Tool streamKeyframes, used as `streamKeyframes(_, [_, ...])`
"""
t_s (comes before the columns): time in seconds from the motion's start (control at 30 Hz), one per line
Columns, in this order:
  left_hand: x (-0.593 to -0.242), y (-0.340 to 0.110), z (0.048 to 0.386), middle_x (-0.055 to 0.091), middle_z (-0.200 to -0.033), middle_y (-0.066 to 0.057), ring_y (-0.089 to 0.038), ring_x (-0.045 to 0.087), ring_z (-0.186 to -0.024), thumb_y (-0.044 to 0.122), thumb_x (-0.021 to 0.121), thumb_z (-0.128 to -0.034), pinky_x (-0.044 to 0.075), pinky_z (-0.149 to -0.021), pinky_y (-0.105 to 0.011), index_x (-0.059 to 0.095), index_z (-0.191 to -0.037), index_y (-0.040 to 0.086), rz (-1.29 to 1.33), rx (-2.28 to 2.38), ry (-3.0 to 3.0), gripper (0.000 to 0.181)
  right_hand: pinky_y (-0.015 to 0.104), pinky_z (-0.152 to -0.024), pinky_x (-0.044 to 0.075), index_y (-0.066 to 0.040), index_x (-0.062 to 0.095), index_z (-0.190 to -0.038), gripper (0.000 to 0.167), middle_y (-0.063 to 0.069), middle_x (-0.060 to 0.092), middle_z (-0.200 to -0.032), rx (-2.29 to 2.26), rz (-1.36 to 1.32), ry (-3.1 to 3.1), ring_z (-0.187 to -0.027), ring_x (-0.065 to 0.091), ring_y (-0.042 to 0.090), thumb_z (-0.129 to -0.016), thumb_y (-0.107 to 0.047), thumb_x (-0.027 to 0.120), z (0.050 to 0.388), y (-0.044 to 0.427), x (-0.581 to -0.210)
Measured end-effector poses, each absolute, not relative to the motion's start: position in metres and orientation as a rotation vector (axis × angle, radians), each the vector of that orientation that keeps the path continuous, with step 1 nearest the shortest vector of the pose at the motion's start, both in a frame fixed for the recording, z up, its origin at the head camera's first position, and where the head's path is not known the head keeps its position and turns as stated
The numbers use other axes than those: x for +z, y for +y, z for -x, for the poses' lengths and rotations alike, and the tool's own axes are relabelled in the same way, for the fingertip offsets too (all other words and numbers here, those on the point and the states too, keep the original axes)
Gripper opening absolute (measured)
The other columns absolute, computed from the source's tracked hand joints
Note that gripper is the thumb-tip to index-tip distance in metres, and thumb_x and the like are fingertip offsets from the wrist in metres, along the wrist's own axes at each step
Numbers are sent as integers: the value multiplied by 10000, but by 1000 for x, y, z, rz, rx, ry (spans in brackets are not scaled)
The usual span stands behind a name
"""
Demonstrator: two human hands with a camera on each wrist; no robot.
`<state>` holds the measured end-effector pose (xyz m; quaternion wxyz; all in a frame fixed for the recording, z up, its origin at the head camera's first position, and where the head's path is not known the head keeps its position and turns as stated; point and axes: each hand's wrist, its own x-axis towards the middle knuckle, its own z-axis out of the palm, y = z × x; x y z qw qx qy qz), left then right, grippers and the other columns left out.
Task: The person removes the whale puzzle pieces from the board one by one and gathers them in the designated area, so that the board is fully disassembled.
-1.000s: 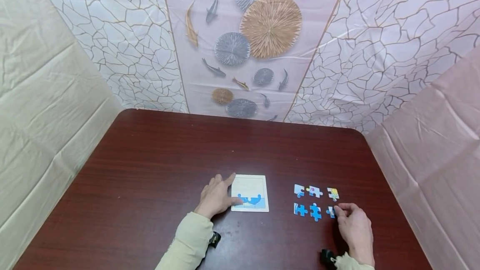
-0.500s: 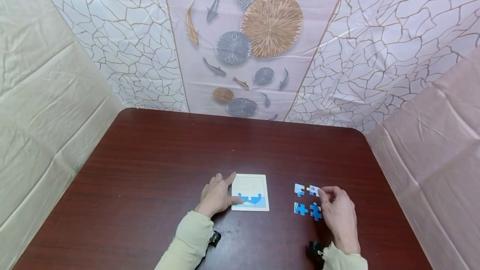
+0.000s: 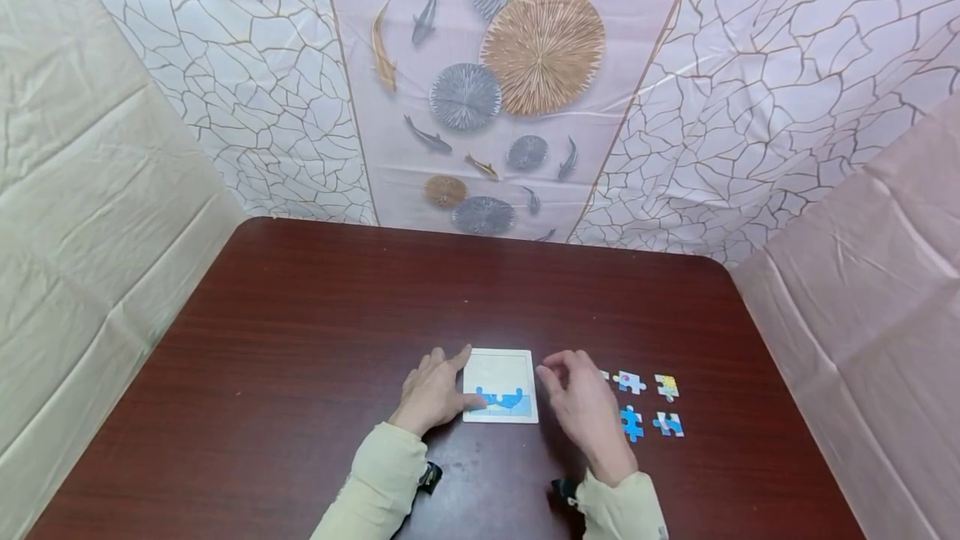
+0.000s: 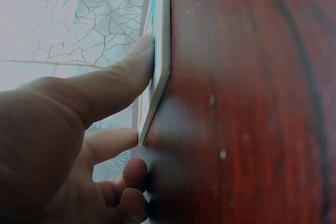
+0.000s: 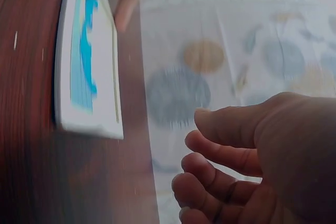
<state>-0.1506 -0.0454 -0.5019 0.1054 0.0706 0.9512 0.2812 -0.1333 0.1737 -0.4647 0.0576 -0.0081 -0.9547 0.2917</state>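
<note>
A square white puzzle tray (image 3: 501, 365) lies on the table, its lower part filled with blue picture pieces (image 3: 510, 404). At its left side is my left hand (image 3: 429, 394); the thumb (image 4: 123, 74) rests over the tray's face and the index finger (image 4: 118, 142) touches its corner. My right hand (image 3: 581, 398) hovers just right of the tray, fingers loosely bent, nothing visible between them. Loose jigsaw pieces lie farther right: a pink-and-white one (image 3: 630, 382), a yellow one (image 3: 666, 387), a blue one (image 3: 632, 423) and a blue-and-white one (image 3: 668, 424). The right hand hides the leftmost pieces.
The dark red-brown table (image 3: 360, 307) extends around the tray. Patterned cloth (image 3: 480, 107) hangs behind it, with plain cloth walls at the left (image 3: 97, 190) and right (image 3: 862, 290). A black strap (image 3: 430, 478) is on the left wrist.
My right hand has moved left from the rightmost loose pieces, across the others, to beside the tray. Those right-hand pieces show again where they lay. The left hand has stayed put.
</note>
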Motion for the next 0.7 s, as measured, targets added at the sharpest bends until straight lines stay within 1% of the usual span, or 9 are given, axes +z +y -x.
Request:
streamKeyframes(0.1, [-502, -46, 151, 401, -1416, -239, -350, 439, -1184, 512, 793, -753, 394, -914, -501, 406, -1499, 209, -202, 824, 2805, 893, 306, -627, 445, -105, 699, -1035, 197, -4, 544, -878, 883, -60, -2931, -704, 510, 144, -901, -249, 710, 135, 158, -465])
streamKeyframes(0.13, [-502, -46, 151, 410, -1406, -237, -354, 439, -1191, 519, 792, -750, 392, -921, -507, 410, -1497, 208, -204, 819, 2809, 894, 304, -630, 451, -106, 700, -1049, 209, -6, 543, -881, 882, -96, -2946, -706, 515, 137, -899, -250, 714, 135, 154, -465])
streamKeyframes(0.2, [-502, -46, 152, 443, -1358, -227, -344, 457, -1153, 532, 788, -747, 405, -894, -492, 416, -1494, 206, -211, 805, 2818, 895, 299, -627, 453, -109, 698, -1084, 234, -12, 535, -891, 889, -174, -2986, -704, 520, 122, -905, -260, 707, 136, 146, -466])
streamKeyframes(0.33, [-503, -46, 153, 492, -1235, -197, -303, 478, -1026, 545, 785, -742, 416, -797, -444, 431, -1486, 199, -229, 780, 2841, 894, 316, -644, 467, -103, 696, -1112, 223, -6, 534, -903, 914, -361, -3024, -739, 569, 117, -938, -237, 659, 136, 133, -472])
streamKeyframes(0.43, [-504, -46, 153, 504, -1174, -182, -296, 483, -988, 550, 777, -746, 415, -755, -426, 437, -1482, 195, -245, 770, 2858, 885, 316, -643, 472, -95, 704, -1113, 213, -9, 536, -892, 909, -462, -3015, -732, 581, 109, -945, -210, 640, 136, 126, -477])
streamKeyframes(0.57, [-504, -47, 153, 510, -1082, -153, -294, 494, -930, 565, 778, -731, 411, -700, -405, 462, -1468, 196, -267, 741, 2898, 883, 292, -618, 457, -99, 710, -1120, 220, -23, 527, -868, 869, -522, -3011, -679, 545, 82, -934, -203, 656, 137, 119, -481])
streamKeyframes(0.7, [-504, -47, 154, 508, -1045, -139, -297, 500, -902, 536, 804, -709, 411, -683, -404, 477, -1459, 199, -274, 725, 2913, 885, 274, -594, 431, -91, 712, -1128, 227, -25, 513, -845, 843, -557, -3016, -644, 497, 70, -929, -188, 662, 138, 116, -485])
